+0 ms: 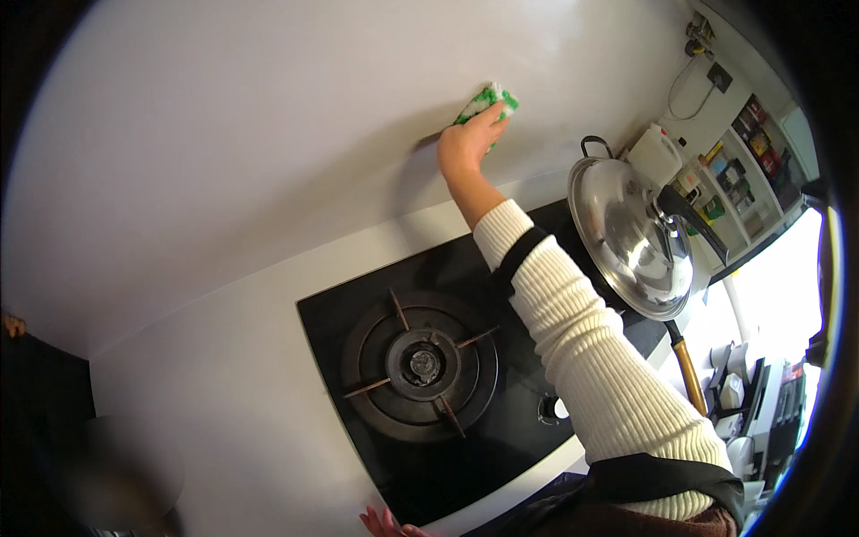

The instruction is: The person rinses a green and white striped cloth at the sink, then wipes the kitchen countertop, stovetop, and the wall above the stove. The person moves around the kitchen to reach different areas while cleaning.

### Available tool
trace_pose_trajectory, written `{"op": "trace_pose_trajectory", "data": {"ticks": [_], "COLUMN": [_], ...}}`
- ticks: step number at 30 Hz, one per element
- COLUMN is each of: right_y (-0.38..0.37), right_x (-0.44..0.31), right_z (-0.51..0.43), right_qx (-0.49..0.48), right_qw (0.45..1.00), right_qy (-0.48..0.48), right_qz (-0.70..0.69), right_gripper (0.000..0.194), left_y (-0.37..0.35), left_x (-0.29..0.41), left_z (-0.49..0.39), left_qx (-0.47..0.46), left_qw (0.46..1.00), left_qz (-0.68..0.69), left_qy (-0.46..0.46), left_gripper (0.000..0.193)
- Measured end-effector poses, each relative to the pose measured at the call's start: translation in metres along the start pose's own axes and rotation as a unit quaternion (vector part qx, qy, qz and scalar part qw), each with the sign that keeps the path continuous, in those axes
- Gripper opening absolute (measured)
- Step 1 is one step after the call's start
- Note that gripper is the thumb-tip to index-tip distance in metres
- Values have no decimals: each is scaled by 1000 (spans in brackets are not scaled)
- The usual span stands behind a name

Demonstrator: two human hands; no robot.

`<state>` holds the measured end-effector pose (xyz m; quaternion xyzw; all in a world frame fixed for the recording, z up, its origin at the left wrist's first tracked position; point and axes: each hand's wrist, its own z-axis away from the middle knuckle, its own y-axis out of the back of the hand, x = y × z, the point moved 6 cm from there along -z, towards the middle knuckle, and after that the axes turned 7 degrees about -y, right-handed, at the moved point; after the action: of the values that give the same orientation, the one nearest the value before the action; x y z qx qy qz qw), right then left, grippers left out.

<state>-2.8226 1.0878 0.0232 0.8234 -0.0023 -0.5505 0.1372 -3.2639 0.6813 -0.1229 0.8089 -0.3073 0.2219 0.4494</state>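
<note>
My right hand [473, 137] grips a green and white cleaning cloth [486, 101] and presses it to the pale wall [268, 134] behind the hob. Just left of that wrist, a thin dark strip shows at the wall; what it is cannot be told. Below my outstretched arm lies a black gas hob [463, 463] with an uncovered burner [424, 362] and a pan support of several prongs. At the bottom edge of the view, fingers of my left hand [382, 523] rest apart by the hob's front left corner. The rest of that hand is cut off.
A lidded steel wok [614, 228] stands on the hob's right side, its wooden handle [689, 376] pointing towards me. Behind it are a white plastic jug [654, 156] and shelves [741, 194] of packets and jars. A blurred rounded object [127, 470] fills the lower left.
</note>
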Motion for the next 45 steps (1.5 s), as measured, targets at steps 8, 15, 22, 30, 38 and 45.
{"op": "trace_pose_trajectory", "data": {"ticks": [8, 15, 22, 30, 38, 45], "right_y": [23, -5, -56, -18, -17, -53], "right_x": [58, 195, 143, 142, 87, -7], "right_z": [-119, -151, -40, -133, -27, 135], "right_qx": [83, -159, 74, 29, 84, -115], "right_qw": [940, 683, 930, 838, 931, 964], "right_qy": [-5, 213, -11, 17, -237, -162], "right_qz": [332, 681, 360, 545, -263, -179], "right_gripper": [49, 28, 27, 51, 42, 53], "left_y": [-9, -13, -7, -4, 0, 1], "left_x": [-31, -43, -20, -12, 2, -5], "left_z": [31, 52, 21, 12, 5, 9], "left_qx": [-36, -23, -1, 1, -10, -13], "left_qw": [995, 980, 998, 1000, 999, 999], "left_qz": [48, 110, 22, -18, -13, -40], "left_qy": [85, 166, 52, 15, 29, -30], "left_gripper": [48, 50, 45, 44, 41, 41]}}
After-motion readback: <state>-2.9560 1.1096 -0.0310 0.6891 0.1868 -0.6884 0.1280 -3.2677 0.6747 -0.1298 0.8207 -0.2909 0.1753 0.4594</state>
